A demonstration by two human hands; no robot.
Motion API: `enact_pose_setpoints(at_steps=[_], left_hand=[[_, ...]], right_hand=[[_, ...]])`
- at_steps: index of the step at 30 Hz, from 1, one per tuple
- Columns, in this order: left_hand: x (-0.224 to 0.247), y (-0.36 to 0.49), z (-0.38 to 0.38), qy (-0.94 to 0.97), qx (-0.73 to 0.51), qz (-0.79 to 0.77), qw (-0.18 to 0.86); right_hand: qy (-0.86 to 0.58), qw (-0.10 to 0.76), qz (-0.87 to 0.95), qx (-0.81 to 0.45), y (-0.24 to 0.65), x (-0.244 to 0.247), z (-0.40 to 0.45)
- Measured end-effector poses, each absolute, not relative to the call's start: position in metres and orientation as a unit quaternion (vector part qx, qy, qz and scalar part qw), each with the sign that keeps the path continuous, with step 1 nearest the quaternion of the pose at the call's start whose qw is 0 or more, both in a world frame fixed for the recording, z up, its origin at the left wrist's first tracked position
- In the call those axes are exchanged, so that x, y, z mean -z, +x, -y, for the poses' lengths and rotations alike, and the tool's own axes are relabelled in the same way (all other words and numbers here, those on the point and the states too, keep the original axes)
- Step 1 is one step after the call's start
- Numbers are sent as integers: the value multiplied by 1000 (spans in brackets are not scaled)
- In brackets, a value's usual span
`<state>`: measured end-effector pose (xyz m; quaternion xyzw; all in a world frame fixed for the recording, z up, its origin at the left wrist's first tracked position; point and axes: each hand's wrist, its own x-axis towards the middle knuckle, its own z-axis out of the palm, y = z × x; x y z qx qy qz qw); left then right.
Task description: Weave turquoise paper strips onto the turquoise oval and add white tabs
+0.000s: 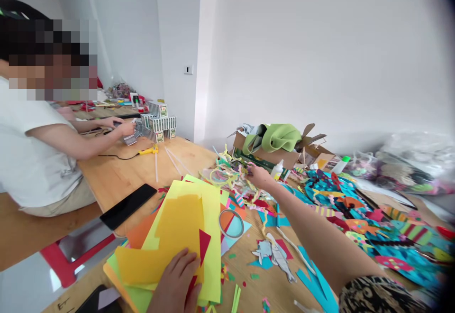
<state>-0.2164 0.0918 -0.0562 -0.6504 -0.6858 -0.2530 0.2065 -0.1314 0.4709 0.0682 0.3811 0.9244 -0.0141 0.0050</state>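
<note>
My left hand lies with its fingers stretched out on a cut piece of orange-yellow paper. Under that piece is a stack of bright yellow sheets, and a dark red paper scrap shows beside my fingers. Stretched far forward, my right hand is at a tangled heap of coloured strips and scraps. Its fingertips are partly hidden there, so I cannot tell whether they grip anything. A white glue bottle stands just right of it. A round roll of tape sits by the stack.
A cardboard box with green cloth stands against the wall. Paper fish cover blue material at right; fish cutouts lie nearer. At left are a black phone, a yellow glue gun, stacked small boxes and a seated person handling something.
</note>
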Motion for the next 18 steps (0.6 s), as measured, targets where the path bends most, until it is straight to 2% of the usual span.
enact_pose_setpoints(at_steps=[8,14,18], left_hand=[[58,-216,-92,-649,248,687,212],[51,-216,-93,-649,279,670,230],[49,-217,-94,-653,296,658,229]], right_hand=[[324,21,-946,-3,-131,-47,-419],[338,-18,-941,-18,-136,-46,-389],[346,-40,-937,28,-146,-42,-372]])
